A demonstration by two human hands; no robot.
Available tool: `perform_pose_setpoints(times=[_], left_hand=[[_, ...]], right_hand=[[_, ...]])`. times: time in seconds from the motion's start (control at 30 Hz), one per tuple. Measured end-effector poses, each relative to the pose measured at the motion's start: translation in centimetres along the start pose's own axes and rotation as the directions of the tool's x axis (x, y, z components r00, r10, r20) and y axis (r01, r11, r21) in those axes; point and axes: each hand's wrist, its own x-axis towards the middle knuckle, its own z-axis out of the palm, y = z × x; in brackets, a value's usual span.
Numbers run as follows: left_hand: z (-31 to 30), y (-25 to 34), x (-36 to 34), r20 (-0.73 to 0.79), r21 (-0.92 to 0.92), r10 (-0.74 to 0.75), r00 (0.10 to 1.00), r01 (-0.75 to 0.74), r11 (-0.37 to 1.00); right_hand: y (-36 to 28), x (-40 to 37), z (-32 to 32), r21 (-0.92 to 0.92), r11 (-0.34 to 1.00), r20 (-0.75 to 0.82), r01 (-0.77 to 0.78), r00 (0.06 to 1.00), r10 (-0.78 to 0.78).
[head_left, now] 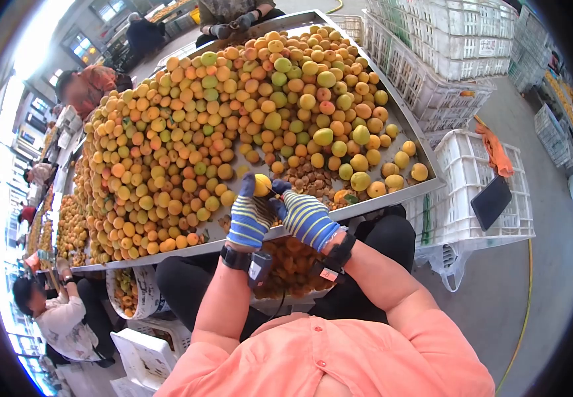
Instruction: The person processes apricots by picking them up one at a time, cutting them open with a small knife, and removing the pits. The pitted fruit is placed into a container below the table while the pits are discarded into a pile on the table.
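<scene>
My left hand (249,215), in a striped blue and yellow glove, is closed round a yellow apricot (261,186) above the near edge of the metal table (425,182). Beside it, my right hand (307,215) in a matching glove has its fingers drawn together close to the fruit. A thin dark thing shows at those fingertips, too small to name. Just beyond my hands lies a patch of brown pits (307,178). A large heap of apricots (167,145) spreads over the table. Below its edge, between my knees, is a mass of orange apricot pieces (293,268).
White plastic crates (445,53) are stacked at the right. Nearer stands another crate (478,149) with an orange cloth (496,151) and a dark flat panel (491,202). A white bucket (147,291) of fruit stands at lower left. Other people sit along the table's left and far sides.
</scene>
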Motion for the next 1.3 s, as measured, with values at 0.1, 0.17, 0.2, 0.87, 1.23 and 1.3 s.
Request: perform_pose_setpoints(times=[0.1, 0.17, 0.2, 0.87, 1.23, 1.3], left_hand=[[0.1, 0.6, 0.4, 0.079, 0.382, 0.142, 0.987, -0.162, 0.91], [-1.3, 0.3, 1.3, 0.073, 0.624, 0.271, 0.96, -0.256, 0.738], [-0.9, 0.3, 1.2, 0.089, 0.64, 0.265, 0.96, -0.259, 0.724], [0.8, 0.1, 0.2, 0.074, 0.807, 0.443, 0.893, -0.315, 0.5], [-0.3, 0.9, 1.6, 0.106, 0.71, 0.342, 0.934, -0.312, 0.632], [0.0, 0.9, 1.5, 0.111, 0.569, 0.308, 0.945, -0.314, 0.76]], right_hand=[[-0.2, 0.3, -0.3, 0.106, 0.993, -0.048, 0.044, 0.998, -0.039], [-0.5, 0.1, -1.0, 0.145, 0.989, -0.023, 0.026, 0.999, -0.023], [-0.2, 0.1, -0.9, 0.124, 0.992, -0.012, 0.017, 1.0, -0.015], [0.1, -0.8, 1.7, 0.491, 0.848, -0.129, 0.198, 0.98, -0.155], [-0.3, 0.1, 1.4, 0.373, 0.882, -0.21, 0.288, 0.952, -0.222], [0.2, 0.1, 1.6, 0.244, 0.952, -0.275, 0.184, 0.955, -0.114]])
